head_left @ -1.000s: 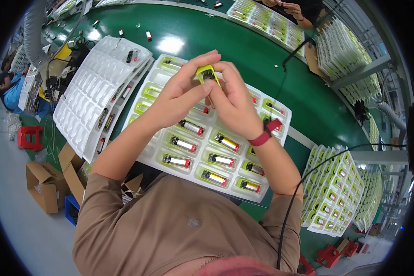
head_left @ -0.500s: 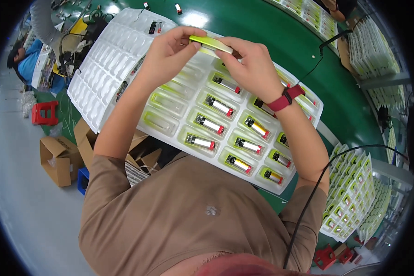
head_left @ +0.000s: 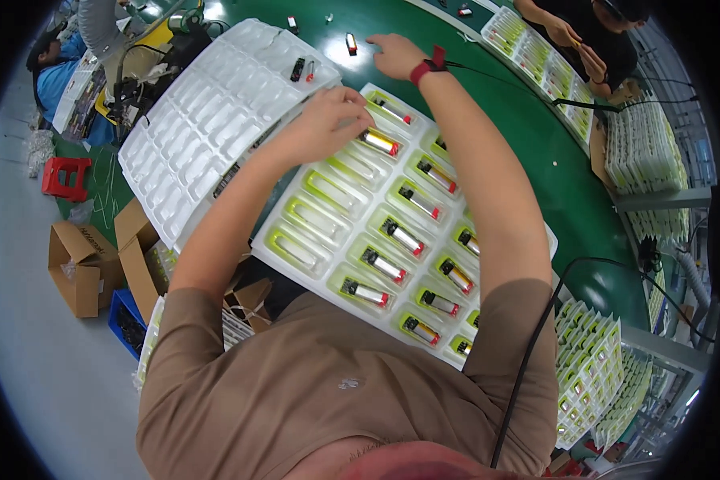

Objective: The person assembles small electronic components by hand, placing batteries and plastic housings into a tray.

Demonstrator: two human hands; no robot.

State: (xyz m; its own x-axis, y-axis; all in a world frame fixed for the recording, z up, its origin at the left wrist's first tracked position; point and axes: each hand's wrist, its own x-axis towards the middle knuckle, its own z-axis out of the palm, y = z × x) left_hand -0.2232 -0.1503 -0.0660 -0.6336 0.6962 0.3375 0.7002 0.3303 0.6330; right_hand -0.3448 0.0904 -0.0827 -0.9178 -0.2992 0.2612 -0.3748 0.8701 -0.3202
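Note:
A white moulded tray (head_left: 258, 242) lies in front of me, its slots holding lime-green shells. Many slots carry small silver or yellow battery cells with red ends and black boards, such as one battery cell (head_left: 402, 237). My left hand (head_left: 328, 124) is at the tray's far left edge, fingers curled beside a yellow battery cell (head_left: 381, 142) in a slot; whatever its fingertips hold is hidden. Beyond the tray, my right hand (head_left: 398, 58) reaches over the green table with its index finger stretched out, close to a loose battery cell (head_left: 351, 44).
An unfilled white tray (head_left: 208, 104) lies at left, with small black and red parts on its far corner. A co-worker (head_left: 608, 40) sits far right by another filled tray (head_left: 528, 56). Stacked trays (head_left: 588, 368) stand at right. Cardboard boxes (head_left: 88, 268) and a red stool (head_left: 66, 178) are left.
The lime-green shell held between both hands is gone from between them. My left hand has come down to the tray; my right hand has moved away across the table. The view has shifted.

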